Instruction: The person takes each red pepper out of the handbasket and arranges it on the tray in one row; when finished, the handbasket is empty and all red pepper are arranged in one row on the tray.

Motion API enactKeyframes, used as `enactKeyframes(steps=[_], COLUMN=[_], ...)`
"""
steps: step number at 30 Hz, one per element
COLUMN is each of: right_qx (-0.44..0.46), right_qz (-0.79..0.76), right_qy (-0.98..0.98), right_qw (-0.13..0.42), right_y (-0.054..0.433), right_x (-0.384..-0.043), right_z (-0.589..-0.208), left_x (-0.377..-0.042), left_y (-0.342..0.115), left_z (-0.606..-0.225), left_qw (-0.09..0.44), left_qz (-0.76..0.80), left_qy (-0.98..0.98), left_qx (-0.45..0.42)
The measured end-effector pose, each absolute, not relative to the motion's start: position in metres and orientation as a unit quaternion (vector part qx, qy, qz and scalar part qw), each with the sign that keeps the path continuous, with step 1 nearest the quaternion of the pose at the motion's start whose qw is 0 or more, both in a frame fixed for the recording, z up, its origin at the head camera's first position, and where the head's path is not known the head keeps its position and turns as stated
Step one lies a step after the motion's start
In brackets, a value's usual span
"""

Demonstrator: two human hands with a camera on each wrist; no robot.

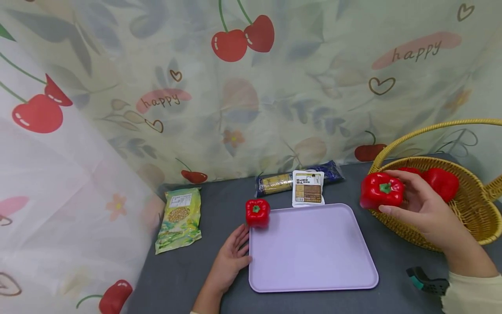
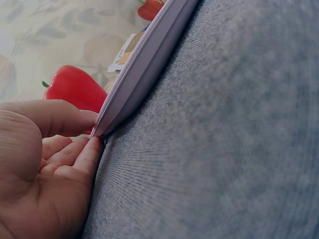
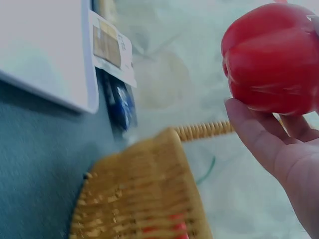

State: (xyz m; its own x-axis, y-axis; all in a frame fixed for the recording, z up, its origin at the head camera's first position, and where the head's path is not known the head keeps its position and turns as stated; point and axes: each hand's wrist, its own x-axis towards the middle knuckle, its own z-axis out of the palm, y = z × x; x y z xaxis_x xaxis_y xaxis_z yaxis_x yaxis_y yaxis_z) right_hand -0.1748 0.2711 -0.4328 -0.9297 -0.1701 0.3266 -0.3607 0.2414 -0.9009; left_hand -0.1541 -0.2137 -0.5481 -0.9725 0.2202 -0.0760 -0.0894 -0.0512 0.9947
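Observation:
My right hand (image 1: 421,209) grips a red bell pepper (image 1: 381,191) with a green stem, held up beside the near left side of a wicker basket (image 1: 486,237). In the right wrist view, the fingers curl beneath the pepper (image 3: 274,59). My left hand (image 1: 229,255) is at the left edge of a pale lilac tray (image 1: 310,253). Its thumb and fingertips pinch the tray rim (image 2: 130,84) in the left wrist view. Another red bell pepper (image 1: 257,213) sits at the tray's far left corner, just beyond the left fingertips.
More red peppers (image 1: 442,183) lie in the basket, beneath its arched handle. Behind the tray are a white labelled pouch (image 1: 308,188) and a blue-ended packet (image 1: 274,184). A green-yellow bag (image 1: 179,220) lies at left. A black-and-teal strap (image 1: 426,281) is near the right sleeve.

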Motion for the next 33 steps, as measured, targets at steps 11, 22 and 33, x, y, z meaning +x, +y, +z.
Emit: enactKeyframes(steps=[11,22,33], right_qx=[0.227,0.224,0.232], right_qz=[0.593,0.588,0.563], right_qy=[-0.772,-0.777,-0.79], right_qw=[0.029,-0.028,-0.075], right_y=[0.229,0.192,0.165], right_x=[-0.18,-0.193,-0.218], right_z=[-0.434,-0.435,-0.457], left_x=[-0.154,-0.156,-0.155], left_y=[-0.214,-0.215,-0.215], left_z=[-0.55,-0.551,-0.549], left_qw=[0.103,0.106,0.106], left_qz=[0.727,0.726,0.725], left_qy=[0.677,0.676,0.677], left_qx=[0.054,0.062,0.061])
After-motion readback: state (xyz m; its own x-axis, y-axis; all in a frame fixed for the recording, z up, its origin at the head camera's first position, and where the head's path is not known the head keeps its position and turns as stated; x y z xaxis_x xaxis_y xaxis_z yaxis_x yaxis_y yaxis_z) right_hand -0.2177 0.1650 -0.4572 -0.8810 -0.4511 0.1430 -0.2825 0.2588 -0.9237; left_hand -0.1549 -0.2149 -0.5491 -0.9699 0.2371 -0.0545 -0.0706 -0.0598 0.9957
